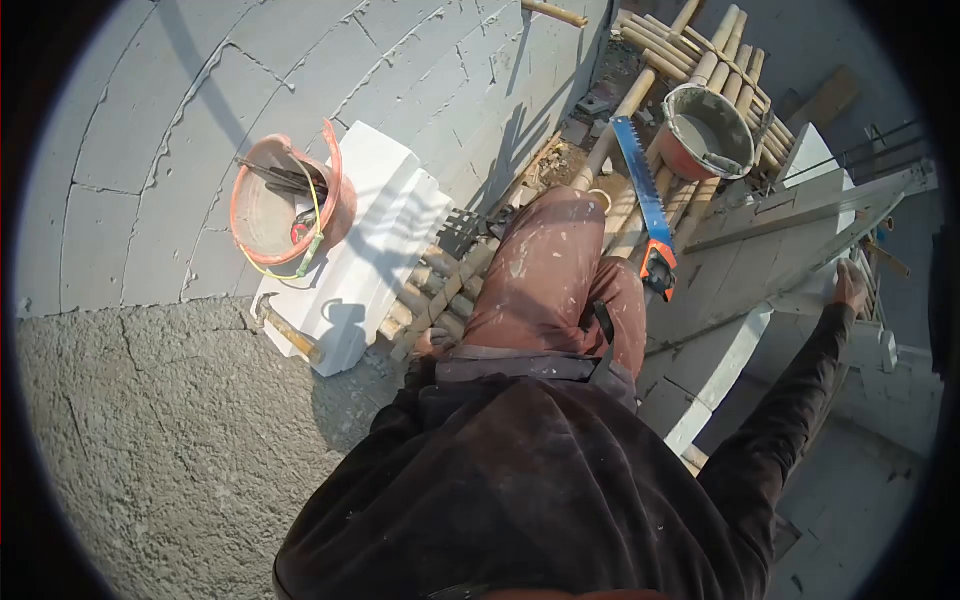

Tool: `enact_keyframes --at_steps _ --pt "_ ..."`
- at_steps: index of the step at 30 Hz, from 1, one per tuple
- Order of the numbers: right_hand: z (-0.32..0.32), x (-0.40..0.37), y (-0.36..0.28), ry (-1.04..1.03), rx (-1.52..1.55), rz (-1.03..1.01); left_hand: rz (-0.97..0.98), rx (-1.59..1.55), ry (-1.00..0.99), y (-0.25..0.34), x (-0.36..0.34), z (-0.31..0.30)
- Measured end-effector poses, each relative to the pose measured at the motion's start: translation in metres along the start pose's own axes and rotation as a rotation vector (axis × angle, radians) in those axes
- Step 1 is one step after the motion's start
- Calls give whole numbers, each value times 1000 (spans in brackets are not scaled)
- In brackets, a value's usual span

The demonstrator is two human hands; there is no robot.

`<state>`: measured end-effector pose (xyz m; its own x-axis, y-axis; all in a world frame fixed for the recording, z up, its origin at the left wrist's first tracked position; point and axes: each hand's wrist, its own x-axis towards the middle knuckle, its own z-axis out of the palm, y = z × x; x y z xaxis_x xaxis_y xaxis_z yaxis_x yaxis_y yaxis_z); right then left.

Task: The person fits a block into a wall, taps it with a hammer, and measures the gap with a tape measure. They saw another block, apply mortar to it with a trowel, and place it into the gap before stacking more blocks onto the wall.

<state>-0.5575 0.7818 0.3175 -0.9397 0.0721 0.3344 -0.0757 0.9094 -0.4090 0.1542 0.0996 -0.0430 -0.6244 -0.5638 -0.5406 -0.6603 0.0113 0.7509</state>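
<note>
Low beside my hip, my left hand (433, 342) is next to the bamboo poles (452, 298) of the scaffold; its fingers are mostly hidden. My right arm stretches out to the right, and my right hand (850, 287) is closed at the edge of the block wall (770, 262); what it grips is too small to make out. A handsaw (643, 185) with a blue blade and orange-black handle lies on the bamboo by my knee. On the left, white blocks (385, 200) carry an orange bucket (338, 205) holding tools. A hammer (290, 331) lies against the blocks.
Another bucket (708, 133) with grey mortar inside stands on the bamboo ahead. A tall grey block wall (250, 110) rises on the left above a rough mortar surface (180, 420). Rubble (580, 145) lies at the wall's foot. To the right the space drops to a lower level.
</note>
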Motion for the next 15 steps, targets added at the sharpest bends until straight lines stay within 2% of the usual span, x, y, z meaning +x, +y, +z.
enact_keyframes --at_steps 1,2,3,4,5,7,8,9,10,11,13,15 --pt "0 -5 -1 136 1 136 -93 -9 89 85 -39 -9" --pt "-12 -21 -21 262 -340 208 17 -72 291 75 -35 -6" --pt "-30 -67 -95 439 -45 277 137 -115 477 62 -30 -8" --pt "-34 -88 -119 539 -17 300 107 -184 640 72 -31 -13" --pt "-33 -114 -145 625 140 215 88 -252 785 88 -31 -23" --pt "-28 -156 -202 654 277 108 151 -551 1007 125 -33 -49" --pt "-15 -164 -206 648 290 100 212 -707 1042 154 -39 -67" --pt "2 -175 -205 537 443 79 274 -862 1072 187 -48 -88" --pt "11 -184 -205 422 586 59 244 -927 1053 217 -62 -111" --pt "14 -192 -215 418 586 55 216 -991 1027 246 -73 -136" --pt "16 -208 -240 197 578 74 165 -1123 1015 298 -83 -171" --pt "26 -211 -247 125 635 38 239 -1238 798 299 -74 -212"
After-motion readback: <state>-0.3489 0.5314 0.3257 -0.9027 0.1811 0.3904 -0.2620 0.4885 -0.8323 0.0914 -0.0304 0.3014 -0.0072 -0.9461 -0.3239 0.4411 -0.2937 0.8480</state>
